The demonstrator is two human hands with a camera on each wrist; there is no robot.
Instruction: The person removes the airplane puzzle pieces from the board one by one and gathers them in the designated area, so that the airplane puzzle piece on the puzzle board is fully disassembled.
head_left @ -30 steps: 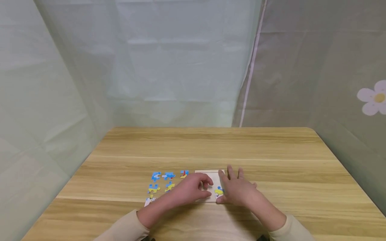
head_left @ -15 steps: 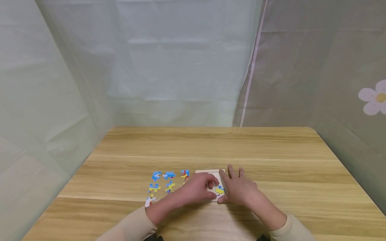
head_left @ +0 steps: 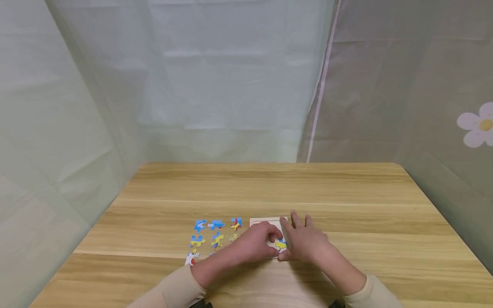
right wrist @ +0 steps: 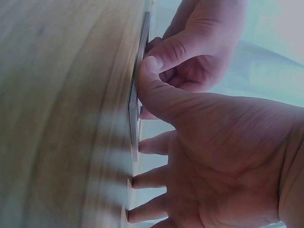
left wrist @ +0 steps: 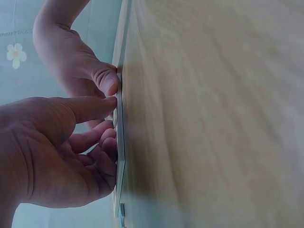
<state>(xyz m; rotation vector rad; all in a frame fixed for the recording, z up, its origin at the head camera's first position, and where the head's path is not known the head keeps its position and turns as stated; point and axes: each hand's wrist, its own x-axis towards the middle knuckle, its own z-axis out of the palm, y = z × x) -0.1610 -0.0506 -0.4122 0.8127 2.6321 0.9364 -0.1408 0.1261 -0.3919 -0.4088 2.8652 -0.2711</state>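
Note:
A light-coloured puzzle board [head_left: 258, 220] lies flat on the table, partly covered by both hands. In its right part sits a yellow and blue puzzle piece [head_left: 280, 245]. My left hand [head_left: 256, 241] reaches over the board with its fingers curled, thumb and index fingertips closing on that piece from its left side. Spread fingers of my right hand [head_left: 306, 241] rest along the board's right edge and on the table beyond, its thumb at the near right corner. Seen from the left wrist, the left thumb [left wrist: 95, 108] and fingertips come down at the thin board [left wrist: 120, 142], close beside the right thumb [left wrist: 110, 85].
Left of the board, several loose puzzle pieces lie spread in rough rows, among them a blue one [head_left: 200, 226], a red and yellow one [head_left: 236, 223] and a white one [head_left: 191, 258]. My left forearm passes over part of them. Wooden table [head_left: 346, 188] extends all round.
My left hand has moved right across the board, its thumb and index fingertips coming to the yellow and blue puzzle piece. My right hand has stayed almost still at the board's edge.

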